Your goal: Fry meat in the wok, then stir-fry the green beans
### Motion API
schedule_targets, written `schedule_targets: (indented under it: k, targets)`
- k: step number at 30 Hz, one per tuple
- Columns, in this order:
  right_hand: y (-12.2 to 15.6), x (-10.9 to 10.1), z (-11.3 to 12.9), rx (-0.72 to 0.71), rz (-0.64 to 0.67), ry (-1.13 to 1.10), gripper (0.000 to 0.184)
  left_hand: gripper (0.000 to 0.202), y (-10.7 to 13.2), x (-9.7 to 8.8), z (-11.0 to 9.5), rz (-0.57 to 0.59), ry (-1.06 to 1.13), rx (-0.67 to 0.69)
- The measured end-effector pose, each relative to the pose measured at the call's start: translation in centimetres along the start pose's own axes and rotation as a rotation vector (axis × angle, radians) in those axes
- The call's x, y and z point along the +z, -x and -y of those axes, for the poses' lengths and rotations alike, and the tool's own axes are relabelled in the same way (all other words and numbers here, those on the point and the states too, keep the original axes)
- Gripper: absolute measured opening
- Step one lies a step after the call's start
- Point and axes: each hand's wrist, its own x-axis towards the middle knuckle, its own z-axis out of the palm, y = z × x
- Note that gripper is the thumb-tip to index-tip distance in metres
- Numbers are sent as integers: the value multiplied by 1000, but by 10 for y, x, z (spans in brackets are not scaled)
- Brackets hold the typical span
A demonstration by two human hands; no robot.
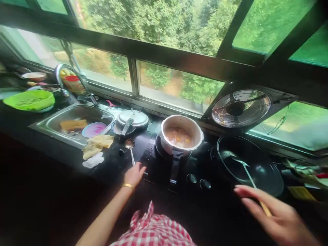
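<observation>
My left hand (134,176) is closed round the end of a metal ladle (130,147), whose bowl lies on the black counter to the left of the stove. At the right, my right hand (271,212) has its fingers and thumb about the pale handle of a metal spatula (247,169). The spatula's head is inside a dark wok (266,176). Between my hands, an open pressure cooker pot (200,136) stands on the hob (151,171), holding brownish liquid with several pale lumps. Its black handle points towards me.
The cooker lid (138,118) rests left of the pot. Further left are cloths (96,150) by a sink (55,121) containing a purple plate (94,130), a tap (58,71) and a green basket (48,100). A fan (241,107) is set in the window behind.
</observation>
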Motion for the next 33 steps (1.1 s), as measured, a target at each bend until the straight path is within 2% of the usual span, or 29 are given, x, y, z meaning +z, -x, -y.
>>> schedule_targets:
  k: [1, 3, 5, 7, 9, 12, 15, 18, 20, 23, 25, 27, 29, 31, 33]
  targets:
    - [-3, 21, 24, -4, 25, -73, 27, 51, -20, -13, 21, 20, -11, -77]
    - [-14, 61, 73, -85, 214, -154, 29, 54, -58, -28, 44, 103, 53, -146]
    - [-26, 95, 116, -152, 293, -204, 31, 41, -85, -33, 50, 179, 164, -153]
    - [-35, 121, 146, -223, 323, -213, 29, 29, -96, -32, 49, 245, 266, -125]
    - [-39, 141, 162, -250, 305, -182, 27, 30, -90, -33, 48, 311, 329, -77]
    - [-41, 162, 168, -251, 199, -102, 29, 36, -59, -51, 44, 412, 599, -18]
    - [-50, 173, 173, -343, 81, -76, 48, 47, -16, -90, 20, 586, 1250, -28]
    - [-67, 176, 183, -520, -77, -141, 66, 47, 21, -128, -29, 614, 1526, -32]
    - [-78, 171, 187, -555, -231, -257, 55, 48, 36, -144, -66, 644, 1616, 18]
    - [-89, 153, 181, -401, -468, -474, 27, 45, 42, -153, -113, 720, 1672, 175]
    - [-95, 134, 170, -248, -563, -536, 29, 42, 38, -152, -129, 810, 1590, 285]
    - [-103, 111, 153, -132, -569, -491, 29, 44, 31, -146, -132, 850, 1469, 360]
    - [-117, 90, 134, -95, -509, -362, 22, 44, 23, -136, -119, 810, 1378, 369]
    - [-135, 76, 112, -126, -416, -188, 20, 45, 16, -123, -95, 734, 1302, 304]
    - [-158, 70, 90, -165, -317, 7, 25, 49, 10, -111, -63, 646, 1240, 189]
